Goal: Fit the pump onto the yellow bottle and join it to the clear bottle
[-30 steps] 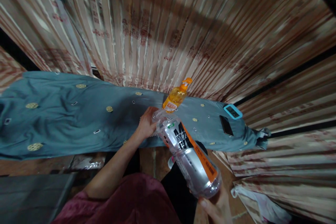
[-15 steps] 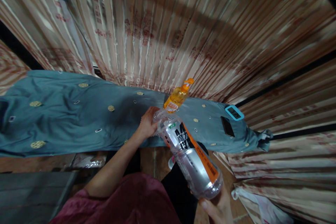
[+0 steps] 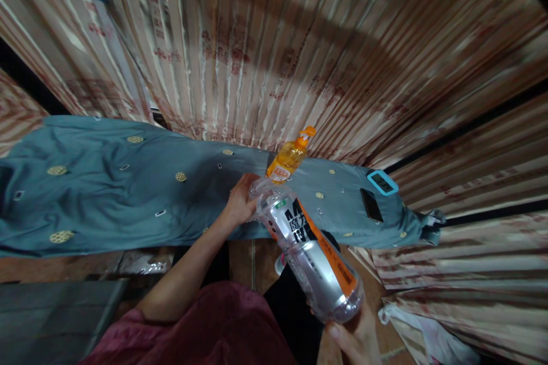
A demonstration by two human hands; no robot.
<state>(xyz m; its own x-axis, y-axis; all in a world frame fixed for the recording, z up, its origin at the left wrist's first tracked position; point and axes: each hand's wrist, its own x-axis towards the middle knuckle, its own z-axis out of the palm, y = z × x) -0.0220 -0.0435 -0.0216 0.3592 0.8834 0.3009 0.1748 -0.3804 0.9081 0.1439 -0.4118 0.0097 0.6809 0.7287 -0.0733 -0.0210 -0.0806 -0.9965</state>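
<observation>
A large clear plastic bottle [image 3: 310,251] with a silver, black and orange label is held tilted in front of me, its neck up and to the left. My left hand [image 3: 242,199] grips it around the neck, with part of the fingers hidden behind the plastic. Under the bottle's base, my right hand [image 3: 353,336] supports the lower end, thumb showing and other fingers hidden. Just beyond the neck stands a pump bottle [image 3: 286,161] of orange liquid with an orange pump head.
A blue-green patterned cloth [image 3: 128,194] covers a long narrow surface. Toward its right end lie a black phone [image 3: 371,205] and a light-blue framed digital clock [image 3: 383,182]. Pleated printed curtains [image 3: 265,57] hang behind. A white bag [image 3: 432,331] is at lower right.
</observation>
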